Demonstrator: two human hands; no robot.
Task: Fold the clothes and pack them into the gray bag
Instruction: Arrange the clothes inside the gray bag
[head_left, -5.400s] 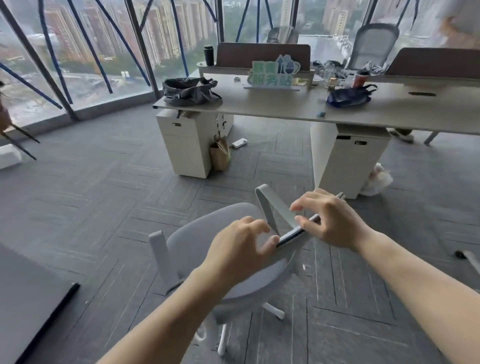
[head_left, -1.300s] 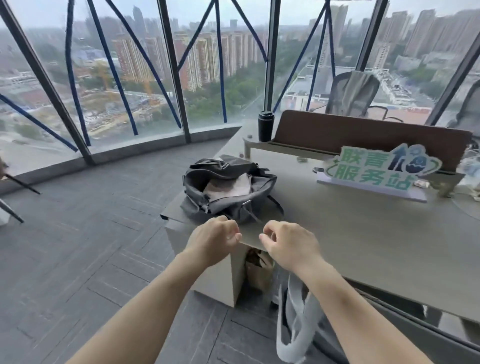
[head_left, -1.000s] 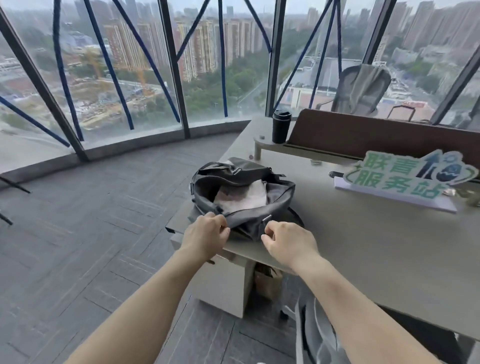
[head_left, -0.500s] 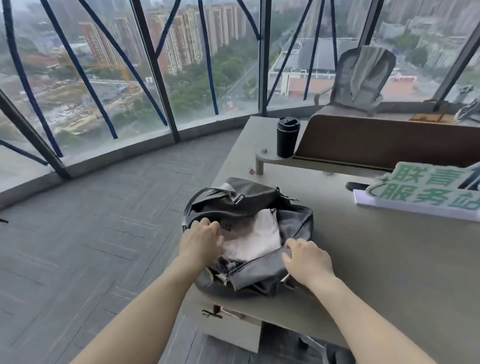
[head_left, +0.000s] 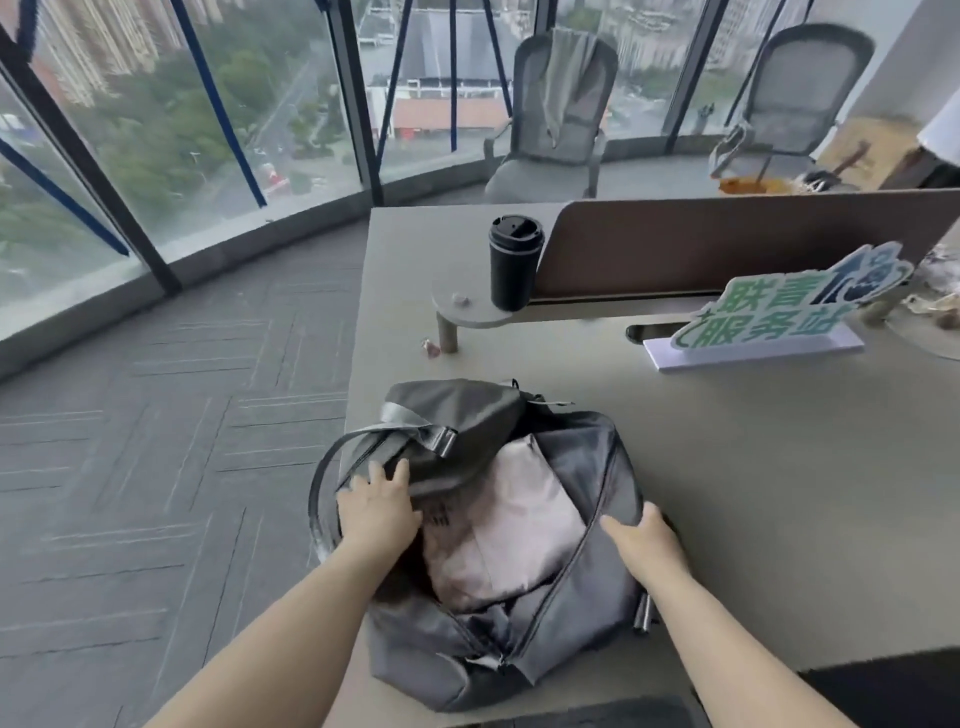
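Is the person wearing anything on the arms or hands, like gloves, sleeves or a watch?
Nothing shows. The left hand and right hand are bare, with no gloves or rings visible. Both forearms are uncovered down to the picture's bottom edge, with no sleeve, watch or bracelet in view.

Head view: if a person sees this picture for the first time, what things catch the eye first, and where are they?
The open gray bag at the near corner of the desk draws the eye first, with pale folded clothes inside. The left hand and right hand rest on its two sides. Farther back stand a black cup and a green sign.
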